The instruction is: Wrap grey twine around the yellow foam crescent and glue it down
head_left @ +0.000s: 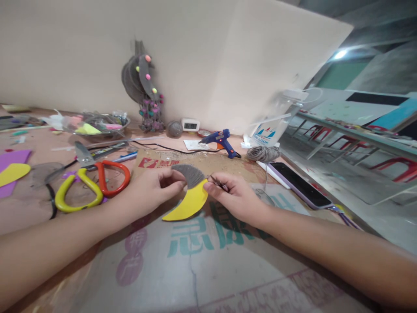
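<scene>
The crescent (192, 200) was between the two hands, over the cardboard (153, 269) on the tabletop (19, 221); whether its lower tip touched the cardboard could not be told. It looked light and thin, probably foam or card, stiff enough to keep its curve yet likely to crease if squeezed. Its bare yellow face seemed smooth and perhaps a little slippery, while the grey yarn (189, 174) wrapped about its upper part looked soft, with strands that might shift under a sideways rub. The edges appeared the safest hold, away from the thin lower point. The left hand (154, 187) had thumb and forefinger pinched at the grey edge; the right hand (237, 195) was closed round a small dark tool (220, 182), its thumb against the yellow edge. Of the writing, "LOOK" could be read on the bag (265, 130), the letters before it being unclear. The cardboard bore large teal Chinese characters and smaller red ones, too blurred to read surely, and the digits on the clock (190, 125) were too small
</scene>
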Action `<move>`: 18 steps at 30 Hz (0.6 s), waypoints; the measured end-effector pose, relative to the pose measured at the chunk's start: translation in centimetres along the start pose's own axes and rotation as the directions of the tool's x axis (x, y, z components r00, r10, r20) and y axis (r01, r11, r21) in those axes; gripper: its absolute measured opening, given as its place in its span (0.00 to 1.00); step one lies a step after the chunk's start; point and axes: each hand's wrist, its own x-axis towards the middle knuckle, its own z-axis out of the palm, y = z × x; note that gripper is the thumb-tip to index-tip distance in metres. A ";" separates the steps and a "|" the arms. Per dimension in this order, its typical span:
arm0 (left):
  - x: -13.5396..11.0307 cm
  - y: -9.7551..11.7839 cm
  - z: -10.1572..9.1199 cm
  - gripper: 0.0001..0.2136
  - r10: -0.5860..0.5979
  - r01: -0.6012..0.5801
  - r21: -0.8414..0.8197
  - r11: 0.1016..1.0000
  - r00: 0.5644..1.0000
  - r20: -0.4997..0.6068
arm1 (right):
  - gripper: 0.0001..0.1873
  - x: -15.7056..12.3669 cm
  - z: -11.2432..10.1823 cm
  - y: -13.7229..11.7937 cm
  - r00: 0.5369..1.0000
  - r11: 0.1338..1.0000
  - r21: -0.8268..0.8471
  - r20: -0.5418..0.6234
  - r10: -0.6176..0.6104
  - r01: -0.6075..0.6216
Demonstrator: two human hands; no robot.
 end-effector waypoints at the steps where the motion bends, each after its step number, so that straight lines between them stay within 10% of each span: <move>1: 0.1 0.0 0.0 0.07 -0.018 0.017 -0.049 0.999 1.000 -0.024 | 0.17 0.0 0.0 0.0 1.000 1.000 0.008 -0.004 0.004 -0.004; 6: -0.1 0.4 -0.2 0.08 0.005 -0.003 -0.266 0.964 1.000 0.005 | 0.16 0.1 0.1 0.3 0.999 0.999 0.000 0.017 0.033 -0.033; 18: -0.2 -0.3 -0.1 0.12 0.008 -0.014 0.043 0.999 0.992 0.127 | 0.14 0.1 0.2 0.1 0.998 0.995 -0.096 0.067 0.008 -0.001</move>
